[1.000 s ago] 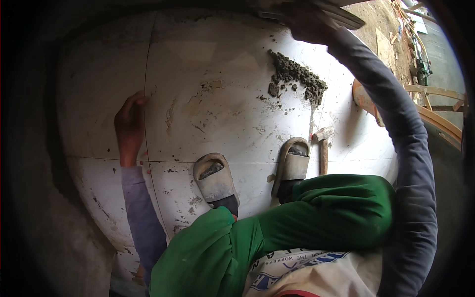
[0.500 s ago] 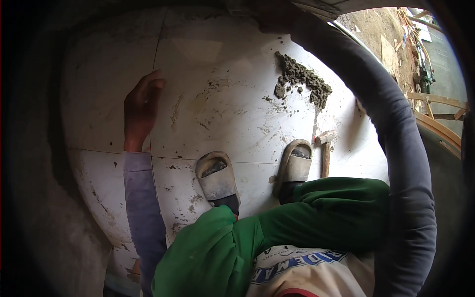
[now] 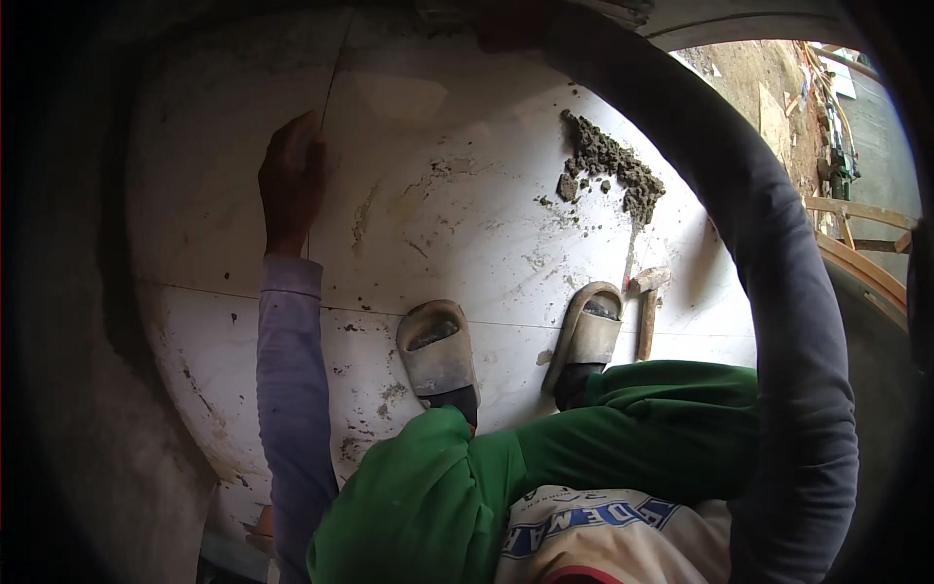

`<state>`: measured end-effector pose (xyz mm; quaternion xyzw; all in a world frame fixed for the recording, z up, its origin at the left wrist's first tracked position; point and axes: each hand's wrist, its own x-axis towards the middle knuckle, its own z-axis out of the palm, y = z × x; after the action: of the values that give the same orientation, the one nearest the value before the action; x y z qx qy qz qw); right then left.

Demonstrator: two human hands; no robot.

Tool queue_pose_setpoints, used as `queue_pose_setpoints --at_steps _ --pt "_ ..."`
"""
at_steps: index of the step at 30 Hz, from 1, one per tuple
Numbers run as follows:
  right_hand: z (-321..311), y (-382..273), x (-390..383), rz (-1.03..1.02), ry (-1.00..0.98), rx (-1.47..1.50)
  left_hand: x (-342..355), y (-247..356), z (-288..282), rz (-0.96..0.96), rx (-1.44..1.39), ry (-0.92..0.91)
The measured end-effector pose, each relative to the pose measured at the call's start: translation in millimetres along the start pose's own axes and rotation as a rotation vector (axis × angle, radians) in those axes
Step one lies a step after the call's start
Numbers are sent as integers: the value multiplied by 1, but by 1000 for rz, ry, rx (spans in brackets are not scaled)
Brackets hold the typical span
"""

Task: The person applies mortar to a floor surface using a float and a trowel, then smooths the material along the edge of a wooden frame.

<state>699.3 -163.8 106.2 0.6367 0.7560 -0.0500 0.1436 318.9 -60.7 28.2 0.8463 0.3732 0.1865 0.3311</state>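
My left hand (image 3: 294, 185) is over the white tiles (image 3: 409, 243) at the left, beside a dark joint line. Its fingers reach forward with the thumb apart, and nothing shows in them. Whether it touches the tile I cannot tell. My right arm arches along the right side to the top edge, where my right hand (image 3: 508, 24) lies in deep shadow. At its left is a dim, pale-edged thing (image 3: 443, 13) that seems to be in its grip; its kind is too dark to make out. A heap of crumbly grey mortar (image 3: 615, 165) lies on the tiles below my right forearm.
A hammer (image 3: 648, 307) with a wooden handle lies right of my sandalled right foot (image 3: 591, 326). My left sandal (image 3: 438, 360) stands on the tiles too. A dark wall (image 3: 68, 292) borders the left. Timber pieces (image 3: 856, 207) and rubble are at the upper right.
My left hand has moved forward and slightly right, its fingers straighter. My right hand has shifted left along the top edge, the dim thing with it. The view has shifted slightly.
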Motion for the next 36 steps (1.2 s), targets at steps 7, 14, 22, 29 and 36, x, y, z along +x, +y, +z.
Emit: queue_pose_setpoints --at_steps 7,14,22,29,36 --pt "3 47 -140 37 -72 51 -58 -117 -43 33 514 282" --pt "-43 -9 46 -27 7 57 -54 -98 -28 -100 670 329" --pt "4 32 -97 -57 -84 7 -55 -97 -35 -118 679 352" --pt "-9 45 -98 -107 23 -56 -48 -94 -27 -159 712 388" --pt "10 58 -153 -48 -187 -73 -54 -116 -38 -79 746 403"
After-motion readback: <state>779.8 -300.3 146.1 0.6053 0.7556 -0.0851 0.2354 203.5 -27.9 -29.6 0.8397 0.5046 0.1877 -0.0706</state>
